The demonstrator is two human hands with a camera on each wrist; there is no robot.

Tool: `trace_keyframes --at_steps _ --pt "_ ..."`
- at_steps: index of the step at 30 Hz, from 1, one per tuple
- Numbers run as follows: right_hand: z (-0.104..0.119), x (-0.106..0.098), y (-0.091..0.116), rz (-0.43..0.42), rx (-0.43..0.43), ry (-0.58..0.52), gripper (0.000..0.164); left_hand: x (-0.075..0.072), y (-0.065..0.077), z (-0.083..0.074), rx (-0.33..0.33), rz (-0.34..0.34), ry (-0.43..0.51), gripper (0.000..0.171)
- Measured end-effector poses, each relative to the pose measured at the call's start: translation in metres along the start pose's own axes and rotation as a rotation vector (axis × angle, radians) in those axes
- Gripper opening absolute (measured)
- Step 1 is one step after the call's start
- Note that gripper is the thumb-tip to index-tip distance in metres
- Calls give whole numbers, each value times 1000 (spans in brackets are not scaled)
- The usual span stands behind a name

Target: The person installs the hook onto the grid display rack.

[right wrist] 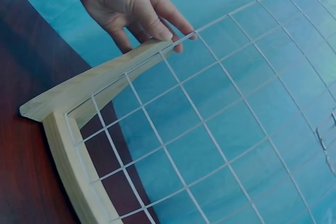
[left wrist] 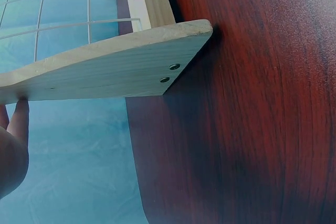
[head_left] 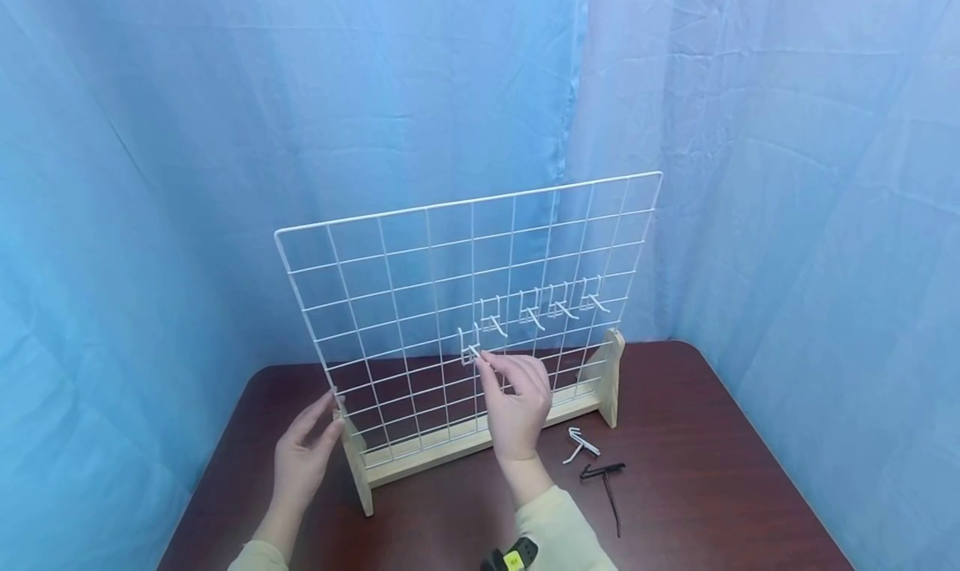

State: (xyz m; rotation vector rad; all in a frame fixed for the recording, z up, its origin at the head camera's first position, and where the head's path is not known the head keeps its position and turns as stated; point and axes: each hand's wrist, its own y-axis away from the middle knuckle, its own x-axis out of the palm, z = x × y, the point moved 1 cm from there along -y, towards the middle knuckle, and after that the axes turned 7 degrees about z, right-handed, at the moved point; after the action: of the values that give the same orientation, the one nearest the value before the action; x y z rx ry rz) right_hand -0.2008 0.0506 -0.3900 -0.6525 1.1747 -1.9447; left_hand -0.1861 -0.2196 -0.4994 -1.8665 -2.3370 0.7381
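Note:
A white wire grid [head_left: 472, 201] stands upright in a wooden base [head_left: 435, 458]. My right hand [head_left: 517, 400] pinches the prong tip of a white double-prong-backed hook [head_left: 463, 356], whose back overlaps the grid's wires near the middle. To its right, several like white hooks [head_left: 495, 324] hang on the grid, staggered upward. At the left side, my left hand [head_left: 300, 458] grips the top of the wooden upright [head_left: 356, 463]. The right wrist view shows its thumb [right wrist: 157, 29] on the wood, with other fingers reaching round behind and to the grid's edge.
On the dark red-brown table [head_left: 712, 471], a loose white hook [head_left: 581, 444] lies in front of the base's right end. Nearer me is a black hook [head_left: 611, 492]. Blue curtains [head_left: 375, 96] hang behind and at both sides.

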Motion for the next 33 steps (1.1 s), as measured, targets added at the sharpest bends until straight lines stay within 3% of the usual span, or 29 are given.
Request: trace_keyframes --at_steps 7,13,20,33 --pt "-5 8 -5 -8 2 0 22 0 -1 1 -22 0 3 44" --pt "-23 15 -2 -1 11 -13 21 0 -1 2 -22 12 10 45" --pt "-22 19 -9 12 3 -21 19 0 -2 1 -45 8 3 46" --pt "-25 25 -10 57 -11 18 12 0 -1 2 -9 -1 19 45"
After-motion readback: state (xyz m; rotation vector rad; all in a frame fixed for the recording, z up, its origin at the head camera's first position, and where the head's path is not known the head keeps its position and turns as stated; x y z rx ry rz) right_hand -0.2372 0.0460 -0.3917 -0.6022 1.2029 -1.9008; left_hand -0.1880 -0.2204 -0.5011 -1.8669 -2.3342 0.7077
